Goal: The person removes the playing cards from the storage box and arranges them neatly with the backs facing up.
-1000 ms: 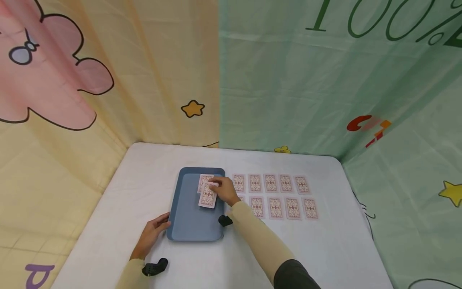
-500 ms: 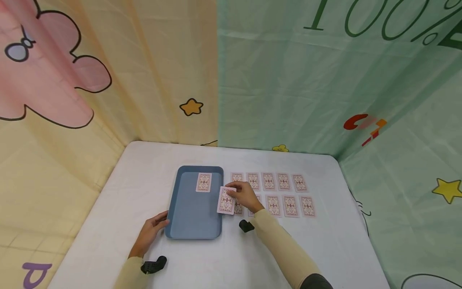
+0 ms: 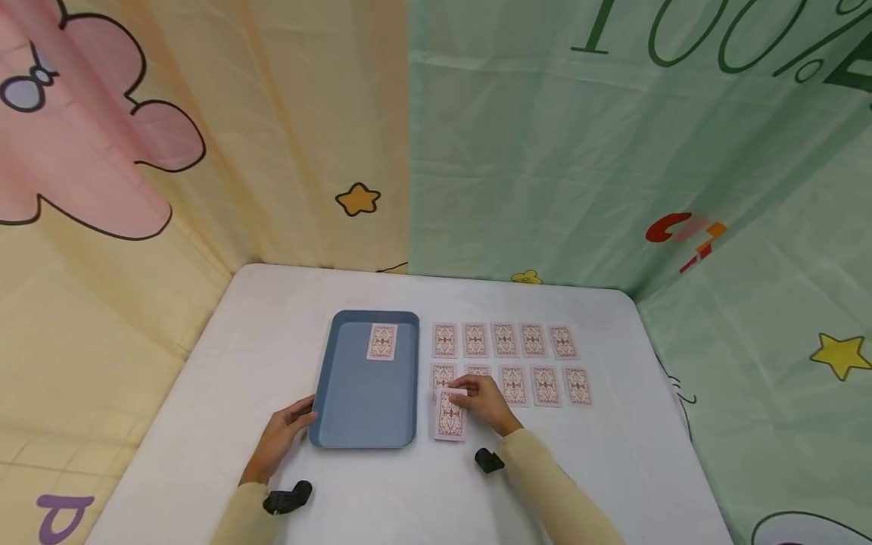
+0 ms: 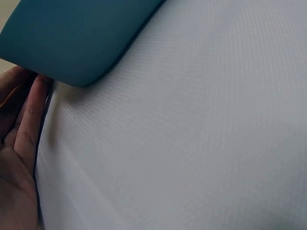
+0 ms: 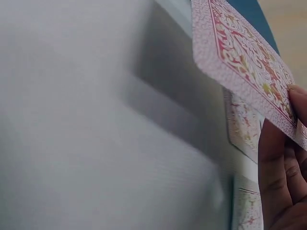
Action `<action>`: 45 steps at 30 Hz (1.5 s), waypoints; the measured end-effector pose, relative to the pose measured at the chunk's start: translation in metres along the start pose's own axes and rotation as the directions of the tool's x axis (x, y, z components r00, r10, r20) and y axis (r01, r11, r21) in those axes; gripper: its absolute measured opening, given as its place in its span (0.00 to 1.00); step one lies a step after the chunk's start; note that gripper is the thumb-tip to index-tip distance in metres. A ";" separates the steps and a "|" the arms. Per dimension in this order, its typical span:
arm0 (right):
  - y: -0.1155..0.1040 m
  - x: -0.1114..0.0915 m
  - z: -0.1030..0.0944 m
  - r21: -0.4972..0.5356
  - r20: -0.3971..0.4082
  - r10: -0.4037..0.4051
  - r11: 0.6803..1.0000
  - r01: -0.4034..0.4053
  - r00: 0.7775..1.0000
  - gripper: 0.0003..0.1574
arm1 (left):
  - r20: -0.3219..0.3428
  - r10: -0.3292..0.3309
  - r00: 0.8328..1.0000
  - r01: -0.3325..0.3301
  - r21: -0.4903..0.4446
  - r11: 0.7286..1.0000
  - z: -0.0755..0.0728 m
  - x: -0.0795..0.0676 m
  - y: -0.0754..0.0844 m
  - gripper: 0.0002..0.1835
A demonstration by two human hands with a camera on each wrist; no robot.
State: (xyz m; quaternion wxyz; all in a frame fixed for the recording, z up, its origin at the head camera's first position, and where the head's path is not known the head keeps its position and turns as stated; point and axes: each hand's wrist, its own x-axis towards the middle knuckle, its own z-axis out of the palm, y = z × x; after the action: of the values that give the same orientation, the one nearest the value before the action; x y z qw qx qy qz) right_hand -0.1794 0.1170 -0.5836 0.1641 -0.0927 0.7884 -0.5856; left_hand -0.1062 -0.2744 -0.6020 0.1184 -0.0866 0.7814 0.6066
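In the head view my right hand (image 3: 487, 403) pinches a red-patterned playing card (image 3: 450, 415) between thumb and fingers, back side showing. It hangs in front of the near row of cards and overlaps one card (image 3: 443, 376) there. The right wrist view shows the held card (image 5: 249, 62) tilted above the white cloth, its shadow falling below. At the left side of the blue tray (image 3: 361, 437), my left hand (image 3: 275, 440) touches the rim with straight fingers. The left wrist view has those fingers (image 4: 31, 115) against the tray's outer wall. One face-down card (image 3: 382, 342) lies in the tray's upper part.
Right of the tray, several face-down cards lie in two rows, a far row (image 3: 504, 340) and a near row (image 3: 547, 386). White cloth (image 3: 381, 499) covers the table. Printed curtains (image 3: 504, 174) hang along its back and sides.
The right hand has carried its card from over the tray, rightward and then nearer, to the front of the near row. The left hand stays at the tray's edge.
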 end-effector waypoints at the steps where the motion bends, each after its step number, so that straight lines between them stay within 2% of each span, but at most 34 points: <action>1: 0.003 -0.002 0.002 -0.008 0.004 0.001 1.000 -0.001 1.000 0.13 | 0.001 -0.004 1.000 0.004 0.001 1.000 0.000 0.000 0.000 0.29; 5: 0.013 -0.007 0.010 -0.039 0.011 -0.015 0.999 0.015 1.000 0.12 | -0.002 0.000 1.000 0.000 0.001 1.000 0.001 0.000 0.001 0.29; 11: 0.020 -0.012 0.019 -0.157 -0.011 -0.076 0.985 0.074 0.997 0.11 | -0.003 -0.003 1.000 0.003 0.003 1.000 0.002 -0.001 0.001 0.29; 25: 0.019 -0.019 0.032 -0.306 -0.069 -0.193 0.938 0.163 0.979 0.13 | 0.008 -0.005 1.000 0.005 0.000 1.000 -0.001 0.000 0.001 0.29; 38: 0.012 -0.023 0.028 -0.413 -0.103 -0.267 0.888 0.203 0.958 0.13 | 0.003 0.014 1.000 -0.014 0.011 1.000 0.000 0.000 0.001 0.29; 42: 0.007 -0.022 0.025 -0.438 -0.112 -0.308 0.869 0.231 0.945 0.13 | -0.002 0.008 1.000 -0.008 0.009 1.000 0.000 0.000 0.000 0.29; 45: 0.000 -0.019 0.021 -0.417 -0.128 -0.319 0.877 0.240 0.939 0.13 | 0.003 0.006 1.000 -0.006 0.011 1.000 0.000 0.000 -0.001 0.29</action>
State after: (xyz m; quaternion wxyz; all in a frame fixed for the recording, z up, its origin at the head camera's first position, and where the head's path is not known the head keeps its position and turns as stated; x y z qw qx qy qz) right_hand -0.1543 0.1048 -0.5867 -0.0219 -0.1799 0.8805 -0.4381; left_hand -0.1058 -0.2749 -0.6024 0.1183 -0.0829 0.7848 0.6027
